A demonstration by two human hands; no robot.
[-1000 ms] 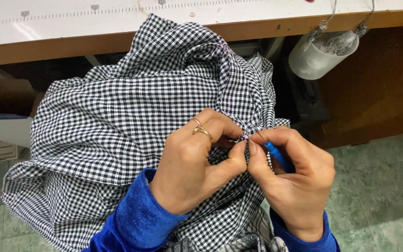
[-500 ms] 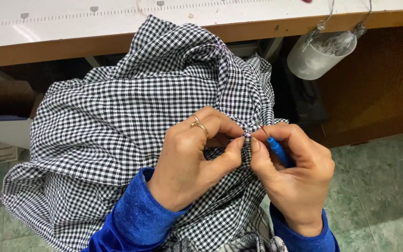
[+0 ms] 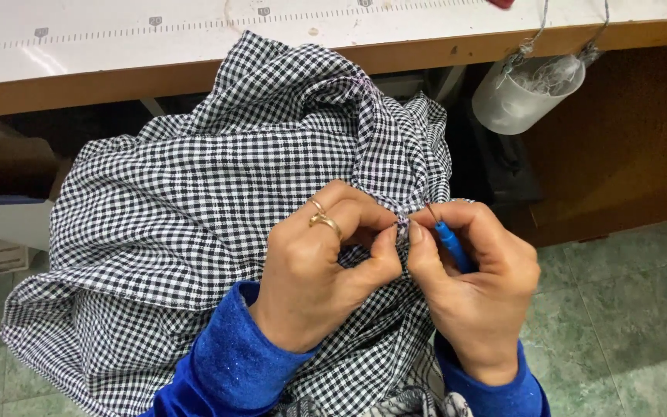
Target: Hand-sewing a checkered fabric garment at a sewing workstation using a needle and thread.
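**Two hands pinching checked fabric at a seam**

Two hands close together at frame centre, fingertips almost touching. Left hand (image 3: 318, 270) clamped on a small fold of the black-and-white checked fabric (image 3: 194, 208), thumb and forefinger pressed shut on it; two gold rings (image 3: 322, 218) on one finger. Right hand (image 3: 476, 282), just at 3 o'clock from the left, closed around a blue-handled seam ripper (image 3: 449, 241), thin metal tip angled toward 11 o'clock and meeting the pinched fold. Blue sleeves (image 3: 229, 367) on both wrists.

Fabric bunched in the lap, spread widely toward 9 o'clock and rising toward 12 o'clock, where its top edge lies against the wooden lip of the bench (image 3: 117, 46). White bench surface with a printed ruler scale along the far side. Translucent plastic cup (image 3: 523, 96) hanging on wire from the bench edge at 1 o'clock, pale thread scraps inside. Green tiled floor (image 3: 619, 324) at 4 o'clock.
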